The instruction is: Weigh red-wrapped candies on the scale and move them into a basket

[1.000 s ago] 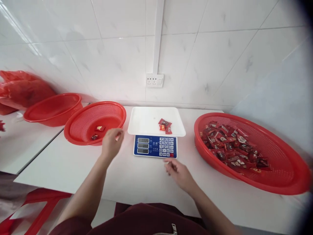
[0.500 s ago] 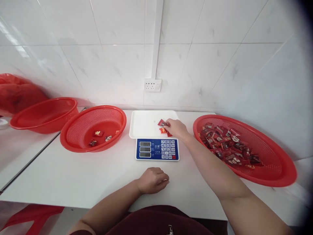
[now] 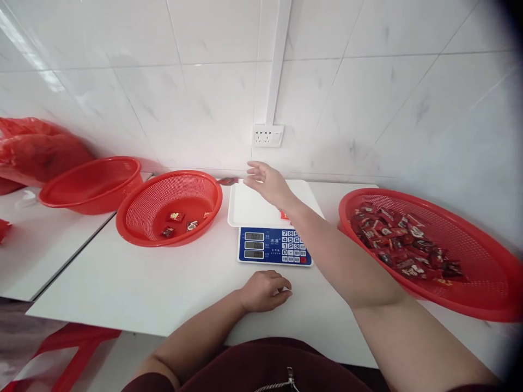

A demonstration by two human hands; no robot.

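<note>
My right hand (image 3: 266, 184) is open above the weighing tray (image 3: 249, 209), its fingers apart and nothing in them. Just left of the fingertips a dark red wrapped candy (image 3: 229, 181) is in the air, blurred, near the rim of the middle red basket (image 3: 134, 209). Part of another red candy (image 3: 284, 215) shows on the tray behind my forearm. Several wrapped candies (image 3: 176, 216) lie in the middle basket. On the table before the blue digital scale (image 3: 275, 246), my left hand (image 3: 267, 291) rests with curled fingers, holding nothing visible.
At the right stands a large red basket (image 3: 486, 272) with a heap of wrapped candies (image 3: 404, 237). Another red basket (image 3: 92, 188) and a red plastic bag (image 3: 41, 149) are at the left. The tiled wall bears a socket (image 3: 268, 136). A red stool (image 3: 77, 348) stands below.
My right hand has lifted off the tray and moved left, releasing a candy that now flies toward the middle basket. My left hand stays on the table. The view has shifted slightly.
</note>
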